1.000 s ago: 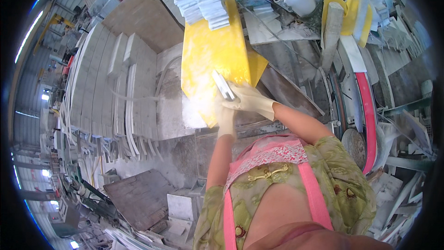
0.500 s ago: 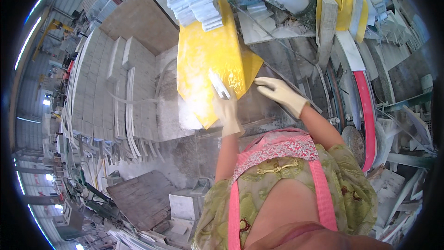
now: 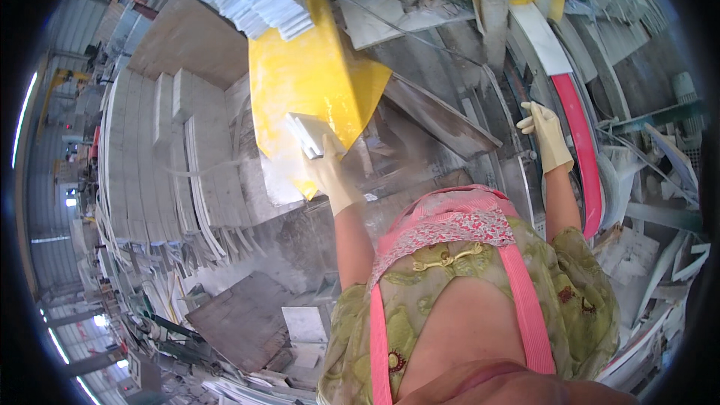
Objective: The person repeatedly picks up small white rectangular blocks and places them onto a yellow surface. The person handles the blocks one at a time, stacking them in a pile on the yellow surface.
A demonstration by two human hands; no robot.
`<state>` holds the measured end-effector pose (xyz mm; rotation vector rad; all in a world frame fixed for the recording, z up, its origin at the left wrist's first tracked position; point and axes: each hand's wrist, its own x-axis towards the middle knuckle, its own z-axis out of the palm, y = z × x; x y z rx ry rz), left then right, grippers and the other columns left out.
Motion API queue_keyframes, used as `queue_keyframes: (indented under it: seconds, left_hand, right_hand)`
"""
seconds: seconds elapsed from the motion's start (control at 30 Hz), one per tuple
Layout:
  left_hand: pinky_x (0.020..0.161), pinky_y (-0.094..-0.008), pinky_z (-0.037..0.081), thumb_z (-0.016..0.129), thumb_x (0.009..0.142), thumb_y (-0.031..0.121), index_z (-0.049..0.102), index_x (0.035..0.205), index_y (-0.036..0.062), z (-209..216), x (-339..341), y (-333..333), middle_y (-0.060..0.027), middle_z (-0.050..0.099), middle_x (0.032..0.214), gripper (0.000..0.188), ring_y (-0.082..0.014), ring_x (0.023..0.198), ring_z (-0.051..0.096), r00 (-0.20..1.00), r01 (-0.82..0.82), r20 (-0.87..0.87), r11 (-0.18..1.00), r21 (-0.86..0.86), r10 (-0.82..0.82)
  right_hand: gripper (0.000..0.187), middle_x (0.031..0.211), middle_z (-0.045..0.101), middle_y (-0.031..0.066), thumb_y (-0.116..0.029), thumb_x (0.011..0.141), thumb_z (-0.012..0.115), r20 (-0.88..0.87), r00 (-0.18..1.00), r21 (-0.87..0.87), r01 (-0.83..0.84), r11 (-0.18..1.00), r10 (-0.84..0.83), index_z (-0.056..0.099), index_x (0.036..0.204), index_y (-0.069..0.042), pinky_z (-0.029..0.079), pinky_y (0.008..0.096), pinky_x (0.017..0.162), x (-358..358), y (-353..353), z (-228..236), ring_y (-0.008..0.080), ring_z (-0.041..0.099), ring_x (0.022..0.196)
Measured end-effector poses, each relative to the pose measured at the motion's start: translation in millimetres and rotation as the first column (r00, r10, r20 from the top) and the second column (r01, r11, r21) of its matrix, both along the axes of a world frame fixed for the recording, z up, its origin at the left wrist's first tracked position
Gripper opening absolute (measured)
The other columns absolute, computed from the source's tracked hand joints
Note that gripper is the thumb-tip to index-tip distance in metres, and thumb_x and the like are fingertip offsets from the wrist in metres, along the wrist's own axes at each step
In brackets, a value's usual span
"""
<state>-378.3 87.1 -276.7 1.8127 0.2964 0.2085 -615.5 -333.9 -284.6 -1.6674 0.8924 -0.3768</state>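
The gloved left hand grips a small white slab held over the yellow sheet; the gloved right hand hangs open, fingers spread, beside the red belt

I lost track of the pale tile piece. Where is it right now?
In the head view, left of centre: the tile piece is held in the gloved left hand, in front of the yellow sheet.

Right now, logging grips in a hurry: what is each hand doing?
Left hand: closed on a pale flat tile.
Right hand: open, holding nothing.
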Motion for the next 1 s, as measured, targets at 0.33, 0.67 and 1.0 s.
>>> queue_keyframes:
  seconds: [0.33,0.67,1.0]
  left_hand:
    - [0.100,-0.0399,0.048,0.076,0.088,0.021,0.048,0.142,-0.0045,14.5,-6.2,-21.0,-0.0192,0.061,0.132,0.066,-0.0292,0.117,0.060,0.992,-0.091,-0.083,0.996,-0.007,0.090]
    - [0.104,-0.0377,0.044,0.069,0.095,0.018,0.040,0.149,0.0013,34.9,-26.8,-28.5,-0.0146,0.054,0.141,0.063,-0.0260,0.122,0.055,0.996,-0.061,-0.071,0.981,-0.181,0.049]
    - [0.075,-0.0371,0.056,0.074,0.090,0.019,0.053,0.138,0.0000,-4.6,-3.3,-1.1,-0.0126,0.066,0.115,0.056,-0.0223,0.092,0.066,0.986,-0.166,-0.004,0.984,-0.066,0.166]
  right_hand:
    - [0.049,0.071,0.066,0.0043,-0.047,0.100,0.055,0.126,0.972,-0.095,0.213,0.972,-0.200,0.069,0.113,-0.001,0.043,0.0237,0.062,-8.0,-63.4,14.8,0.0081,0.054,0.062]
    - [0.066,0.127,0.061,0.0157,-0.056,0.090,0.059,-0.241,0.943,-0.835,-0.081,0.544,-0.228,0.060,0.132,-0.005,0.043,0.0435,0.101,112.5,-172.3,10.4,0.0347,0.054,0.122]
    - [0.080,0.121,0.057,0.0164,-0.060,0.073,0.078,-0.238,0.848,-0.874,0.026,0.486,-0.474,0.059,0.125,-0.001,0.034,0.0477,0.107,217.6,-195.0,-2.2,0.0307,0.047,0.123]
